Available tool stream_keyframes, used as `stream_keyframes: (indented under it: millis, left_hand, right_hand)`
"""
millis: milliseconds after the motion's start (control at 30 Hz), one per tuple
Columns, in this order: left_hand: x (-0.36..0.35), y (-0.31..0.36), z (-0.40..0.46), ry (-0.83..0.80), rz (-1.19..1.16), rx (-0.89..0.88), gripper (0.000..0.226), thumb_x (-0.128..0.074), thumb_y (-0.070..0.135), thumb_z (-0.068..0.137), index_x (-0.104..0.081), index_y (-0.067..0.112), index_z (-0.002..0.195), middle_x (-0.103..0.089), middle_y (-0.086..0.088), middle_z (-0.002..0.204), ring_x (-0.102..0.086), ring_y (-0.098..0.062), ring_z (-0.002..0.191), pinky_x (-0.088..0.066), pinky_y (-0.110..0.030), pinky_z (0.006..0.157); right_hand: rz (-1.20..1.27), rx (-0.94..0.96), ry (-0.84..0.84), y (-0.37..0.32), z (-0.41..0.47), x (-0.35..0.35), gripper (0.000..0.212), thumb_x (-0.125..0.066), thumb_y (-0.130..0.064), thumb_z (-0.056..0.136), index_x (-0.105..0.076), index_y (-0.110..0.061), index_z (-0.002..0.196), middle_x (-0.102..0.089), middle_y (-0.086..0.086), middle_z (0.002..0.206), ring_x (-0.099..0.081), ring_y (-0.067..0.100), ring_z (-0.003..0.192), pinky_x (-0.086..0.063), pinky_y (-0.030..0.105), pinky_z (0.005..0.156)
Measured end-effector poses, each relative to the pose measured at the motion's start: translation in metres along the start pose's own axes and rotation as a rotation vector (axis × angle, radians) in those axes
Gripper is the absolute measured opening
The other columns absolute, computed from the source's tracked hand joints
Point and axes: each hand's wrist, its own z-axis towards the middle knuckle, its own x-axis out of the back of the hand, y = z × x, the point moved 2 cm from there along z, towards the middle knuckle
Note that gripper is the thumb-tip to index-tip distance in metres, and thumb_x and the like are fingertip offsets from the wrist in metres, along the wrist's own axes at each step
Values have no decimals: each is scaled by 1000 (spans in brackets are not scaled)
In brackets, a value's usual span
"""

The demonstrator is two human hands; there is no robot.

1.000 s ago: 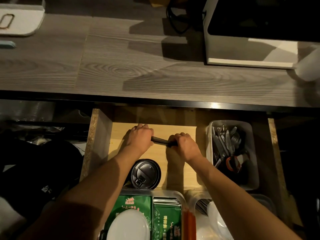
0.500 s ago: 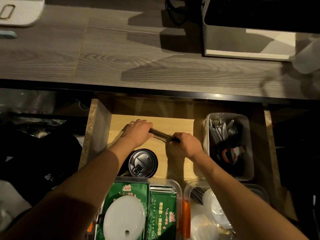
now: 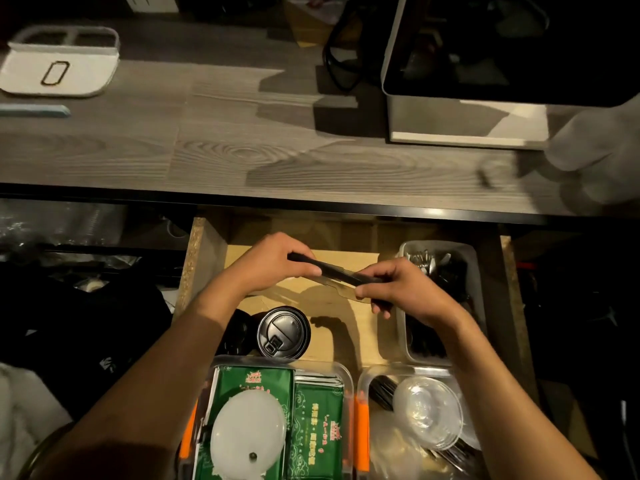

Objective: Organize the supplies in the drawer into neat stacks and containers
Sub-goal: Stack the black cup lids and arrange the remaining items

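Most supplies already sit in containers in the open wooden drawer, while both hands, left hand and right hand, grip a dark bundle of slim plastic cutlery above its bare floor, near the far-right white cutlery bin, not yet stowed.

The green packets in the drawer carry printed characters and a red emblem, too blurred to read.

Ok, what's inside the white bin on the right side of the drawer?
The white bin holds metal cutlery at its far end and dark utensils nearer. The right hand and forearm cover its middle, so what lies there is hidden.
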Motion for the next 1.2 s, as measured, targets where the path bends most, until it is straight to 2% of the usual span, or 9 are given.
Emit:
stream_keyframes:
  millis: [167, 333, 500, 700, 800, 867, 1000, 1100, 1200]
  left_hand:
    - [-5, 13, -11, 80, -160, 33, 11, -73, 35, 89, -79, 28, 84, -70, -2, 69, -52, -8, 60, -37, -26, 59]
    - [-23, 31, -20, 115, -338, 88, 11, -67, 26, 95, -77, 27, 96, -69, 5, 67, -40, 1, 44, -30, -12, 42]
    - [-39, 52, -26, 93, -262, 185, 25, -62, 30, 98, -75, 13, 85, -56, 10, 54, -37, -3, 42, -29, -18, 42]
    - [-70, 85, -30, 79, 95, 231, 38, -43, 48, 102, -57, 23, 77, -56, 2, 70, -51, -16, 63, -34, -30, 56]
    - [-88, 106, -33, 12, 93, 171, 40, -39, 45, 104, -54, 24, 74, -54, 5, 66, -48, -11, 58, -32, -30, 54]
    - [-101, 115, -32, -35, -40, 196, 44, -35, 47, 105, -60, 20, 81, -56, 6, 63, -47, -7, 50, -35, -28, 53]
    - [-129, 124, -27, 98, -624, 446, 47, -39, 46, 105, -68, 8, 99, -68, -6, 75, -57, -12, 51, -41, -22, 43]
    - [-149, 141, -16, 251, -907, 574, 38, -42, 38, 105, -66, 8, 102, -69, -11, 97, -67, -19, 83, -54, -30, 60]
    - [-168, 152, -6, 222, -951, 598, 39, -39, 41, 105, -65, 12, 106, -69, -8, 107, -64, -20, 98, -55, -38, 84]
  right_hand:
    - [342, 40, 133, -1, -22, 23, 22, -69, -19, 82, -77, -12, 101, -71, 24, 92, -63, 30, 80, -58, 28, 74]
    - [597, 116, 621, 8, -21, 17, 20, -63, -29, 90, -73, -12, 96, -70, 4, 89, -66, 17, 85, -52, 28, 75]
    - [1129, 86, 727, 10, -14, 6, 36, -68, -23, 90, -63, -5, 121, -66, 9, 98, -67, 23, 93, -55, 41, 85]
    - [1448, 208, 750, 6, -17, 5, 25, -57, -15, 96, -55, -9, 121, -66, 9, 88, -70, 20, 80, -58, 35, 74]
    - [1472, 151, 715, 6, -22, 15, 9, -57, -21, 97, -58, -12, 97, -58, 0, 71, -60, 10, 59, -54, 24, 54]
    - [1435, 120, 780, 4, -28, 25, 18, -57, -23, 98, -53, -17, 82, -44, -5, 56, -39, 5, 41, -36, 17, 36]
    - [1428, 108, 819, 6, -46, 46, 27, -57, -33, 97, -52, -19, 75, -36, -8, 50, -31, 3, 37, -27, 14, 33]
    - [1369, 90, 773, 16, -51, 41, 31, -55, -31, 98, -51, -19, 70, -39, -7, 49, -35, 5, 39, -33, 17, 37]
    - [1306, 70, 747, 25, -54, 39, 35, -52, -30, 99, -50, -18, 66, -38, -7, 46, -37, 6, 38, -36, 19, 38]
